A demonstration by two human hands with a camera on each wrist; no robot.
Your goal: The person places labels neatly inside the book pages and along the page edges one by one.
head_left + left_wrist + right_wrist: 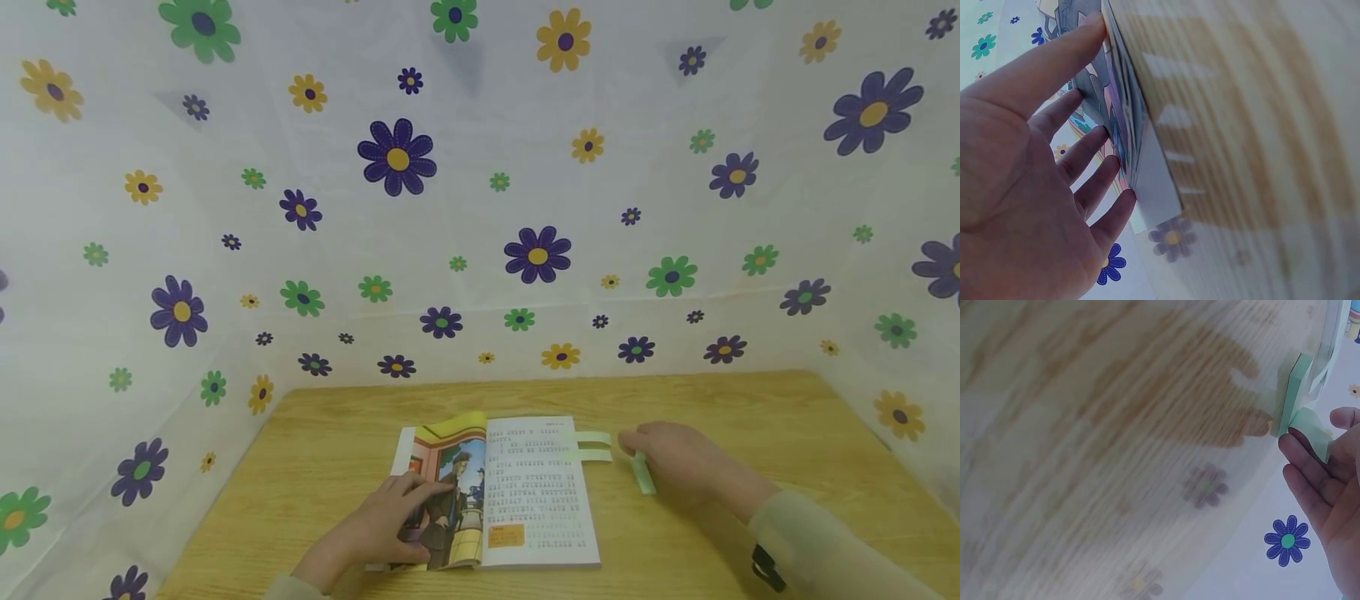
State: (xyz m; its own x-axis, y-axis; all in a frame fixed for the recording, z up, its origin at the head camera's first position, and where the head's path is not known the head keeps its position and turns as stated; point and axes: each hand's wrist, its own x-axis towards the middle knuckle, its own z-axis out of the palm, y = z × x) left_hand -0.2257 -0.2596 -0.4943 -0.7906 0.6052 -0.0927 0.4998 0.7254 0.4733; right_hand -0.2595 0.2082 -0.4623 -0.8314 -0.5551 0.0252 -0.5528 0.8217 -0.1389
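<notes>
An open book [532,492] lies on the table, a colour picture on its left page and print on its right. My left hand [390,512] rests on the picture page with fingers spread; in the left wrist view the fingertips [1124,199] lie along the page edges. Two pale green sticky notes [595,456] jut out from the right page's outer edge. Right of them, my right hand [675,454] pinches the curled top sheet of a small green sticky note pad [1296,390]. In the right wrist view that loose sheet [1313,432] bends up between fingers and thumb.
The wood-grain table [330,425] is glossy and reflects the hands. A white flower-print curtain [480,208] encloses its back and both sides. An orange box [506,536] is printed low on the right page. Something black [767,567] hangs at the right sleeve.
</notes>
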